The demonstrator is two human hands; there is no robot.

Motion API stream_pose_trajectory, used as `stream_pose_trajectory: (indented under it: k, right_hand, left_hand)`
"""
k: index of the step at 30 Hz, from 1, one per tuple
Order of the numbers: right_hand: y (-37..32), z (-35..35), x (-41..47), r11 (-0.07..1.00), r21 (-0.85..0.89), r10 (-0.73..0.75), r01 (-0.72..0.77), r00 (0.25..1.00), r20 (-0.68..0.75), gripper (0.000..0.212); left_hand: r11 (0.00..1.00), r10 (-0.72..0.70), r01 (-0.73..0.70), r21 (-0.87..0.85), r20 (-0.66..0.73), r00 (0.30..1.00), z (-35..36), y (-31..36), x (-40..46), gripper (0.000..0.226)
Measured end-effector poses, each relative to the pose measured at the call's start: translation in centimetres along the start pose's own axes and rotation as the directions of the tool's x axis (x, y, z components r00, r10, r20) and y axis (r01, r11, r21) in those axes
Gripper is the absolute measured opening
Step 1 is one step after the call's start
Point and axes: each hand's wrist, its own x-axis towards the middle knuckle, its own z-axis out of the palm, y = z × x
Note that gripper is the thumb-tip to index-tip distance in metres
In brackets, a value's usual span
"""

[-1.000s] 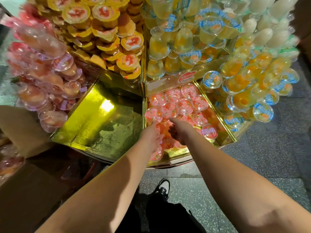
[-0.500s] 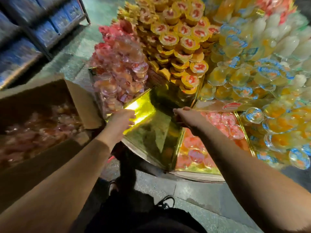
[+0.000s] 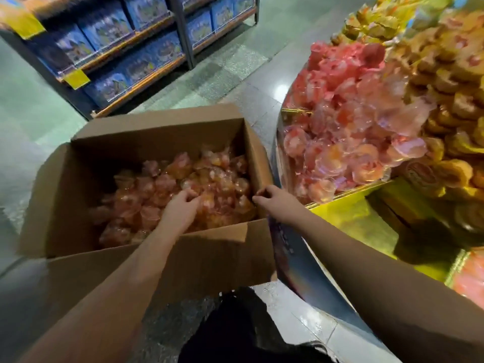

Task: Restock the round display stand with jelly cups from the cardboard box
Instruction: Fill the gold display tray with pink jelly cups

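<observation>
Jelly cups (image 3: pixel 178 189) are lying heaped in the cardboard box (image 3: pixel 146 260) at centre left of the frame, and both hands are reaching in among them. The left hand (image 3: pixel 180 209) is curling its fingers down into the pile, apparently closing on a cup, though blur is hiding exactly what it is gripping. The right hand (image 3: pixel 275 199) is hooking bent fingers at the box's right wall, and I cannot tell whether it is holding a cup. Small, light and slick in clear plastic, the cups are probably best taken around the rim, not squeezed at the soft body. Just right of the box, the round display stand (image 3: pixel 348 218) is showing a bare gold compartment below stacked pink cups (image 3: pixel 348 132). Blue packages are filling a shelf (image 3: pixel 125 48) at upper left.
</observation>
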Motion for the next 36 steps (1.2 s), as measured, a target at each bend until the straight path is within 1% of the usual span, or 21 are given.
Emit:
stream_pose_trajectory:
  k: [3, 5, 7, 9, 12, 15, 18, 20, 22, 24, 25, 26, 27, 29, 30, 32, 34, 36]
  right_hand:
    - [-2.1, 3.7, 4.4, 0.994, -0.077, 0.077, -0.072, 0.994, 0.072, 0.038]
    - [-2.5, 6.0, 7.1, 0.981, -0.095, 0.179, -0.170, 0.980, 0.087, 0.044]
    - [-2.5, 7.8, 9.5, 0.957, -0.083, 0.282, -0.276, 0.957, 0.073, 0.047]
    - [-2.4, 9.0, 11.4, 0.925, -0.076, 0.377, -0.373, 0.924, 0.061, 0.049]
    - [-1.8, 10.5, 13.7, 0.876, -0.098, 0.480, -0.473, 0.873, 0.082, 0.049]
    - [-1.3, 11.7, 15.4, 0.803, -0.086, 0.596, -0.590, 0.800, 0.073, 0.057]
    - [-0.2, 13.2, 16.7, 0.723, 0.029, 0.686, -0.690, 0.722, 0.090, 0.074]
    - [1.1, 14.2, 17.5, 0.673, 0.147, 0.713, -0.725, 0.689, 0.129, 0.077]
    - [1.3, 14.8, 17.8, 0.569, 0.342, 0.748, -0.748, 0.643, 0.164, 0.062]
    - [1.2, 14.7, 18.0, 0.433, 0.536, 0.757, -0.725, 0.615, 0.220, 0.043]
    - [1.4, 14.6, 18.3, 0.388, 0.589, 0.757, -0.709, 0.610, 0.236, 0.037]
    - [1.5, 14.6, 18.6, 0.339, 0.633, 0.760, -0.696, 0.599, 0.253, 0.036]
    - [1.6, 14.5, 18.9, 0.284, 0.670, 0.764, -0.686, 0.584, 0.275, 0.042]
    - [2.1, 14.7, 19.5, 0.209, 0.704, 0.778, -0.678, 0.552, 0.301, 0.047]
    - [2.4, 14.9, 19.8, 0.190, 0.714, 0.782, -0.674, 0.544, 0.305, 0.046]
    - [3.2, 15.6, 20.8, 0.177, 0.725, 0.791, -0.666, 0.535, 0.298, 0.040]
    - [4.0, 16.3, 21.8, 0.177, 0.743, 0.797, -0.646, 0.537, 0.278, 0.037]
    - [3.8, 16.5, 22.1, 0.195, 0.746, 0.787, -0.636, 0.556, 0.268, 0.035]
  left_hand:
    - [0.993, -0.119, 0.119, -0.008, 0.030, 0.992, -2.2, -4.1, 4.4, 0.035]
    - [0.977, -0.212, 0.213, -0.018, 0.071, 0.975, -2.6, -6.5, 7.0, 0.039]
    - [0.963, -0.267, 0.269, -0.002, 0.105, 0.958, -2.4, -8.3, 9.4, 0.037]
    - [0.954, -0.299, 0.299, 0.023, 0.140, 0.944, -1.8, -9.3, 11.4, 0.032]
    - [0.937, -0.349, 0.345, 0.050, 0.175, 0.921, -0.4, -10.9, 13.8, 0.032]
    - [0.941, -0.335, 0.317, 0.119, 0.199, 0.921, 1.1, -11.6, 15.6, 0.035]
    - [0.958, -0.283, 0.267, 0.103, 0.193, 0.940, 2.8, -11.2, 16.9, 0.046]
    - [0.964, -0.265, 0.259, 0.056, 0.171, 0.949, 4.0, -10.9, 17.8, 0.054]
    - [0.962, -0.272, 0.271, 0.025, 0.125, 0.954, 5.1, -10.7, 18.3, 0.059]
    - [0.954, -0.300, 0.299, 0.018, 0.071, 0.951, 6.0, -10.5, 18.7, 0.066]
    - [0.956, -0.293, 0.291, 0.043, 0.046, 0.955, 6.4, -10.4, 18.8, 0.069]
    - [0.960, -0.261, 0.258, 0.107, 0.024, 0.965, 6.7, -10.4, 18.8, 0.069]
    - [0.957, -0.209, 0.203, 0.208, 0.010, 0.978, 7.1, -10.4, 18.8, 0.067]
    - [0.895, -0.090, 0.071, 0.440, 0.022, 0.996, 7.5, -10.3, 19.2, 0.061]
    - [0.850, -0.053, 0.023, 0.526, 0.042, 0.998, 7.7, -10.2, 19.5, 0.058]
    - [0.767, -0.014, -0.040, 0.641, 0.079, 0.997, 8.0, -10.1, 20.2, 0.053]
    - [0.693, -0.001, -0.078, 0.717, 0.109, 0.994, 8.2, -9.9, 20.7, 0.050]
    - [0.651, -0.015, -0.090, 0.754, 0.130, 0.991, 8.4, -9.6, 21.0, 0.051]
